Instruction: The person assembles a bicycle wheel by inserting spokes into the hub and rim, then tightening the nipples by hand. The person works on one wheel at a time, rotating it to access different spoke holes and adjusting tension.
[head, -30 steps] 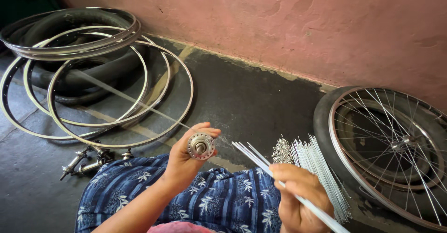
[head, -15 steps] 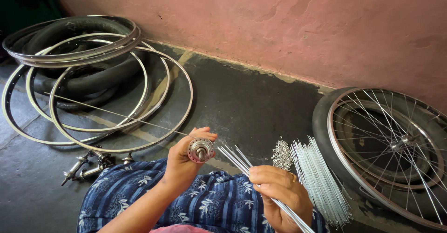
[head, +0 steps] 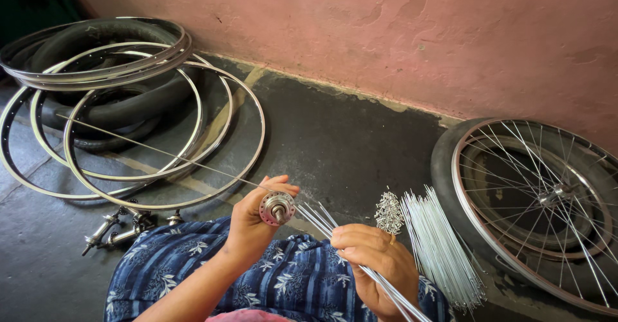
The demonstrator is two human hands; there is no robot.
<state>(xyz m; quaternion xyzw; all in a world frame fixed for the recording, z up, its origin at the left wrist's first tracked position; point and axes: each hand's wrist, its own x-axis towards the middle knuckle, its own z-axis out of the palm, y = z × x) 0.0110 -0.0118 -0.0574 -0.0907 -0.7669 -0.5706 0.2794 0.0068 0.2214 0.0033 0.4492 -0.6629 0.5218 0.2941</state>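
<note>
The wheel hub (head: 277,207) sits gripped in the left hand (head: 254,222), held over the lap near centre. The right hand (head: 373,264) has its fingers closed on a few spokes (head: 322,222), tips at the flange: lacing seems underway, calling for careful aim. To the right lie a spoke bundle (head: 438,245) and nipple pile (head: 389,212); no containers show.

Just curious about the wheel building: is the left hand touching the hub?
Touching. The head view shows the left hand with its fingers wrapped around the hub, holding it up off the lap.
</note>
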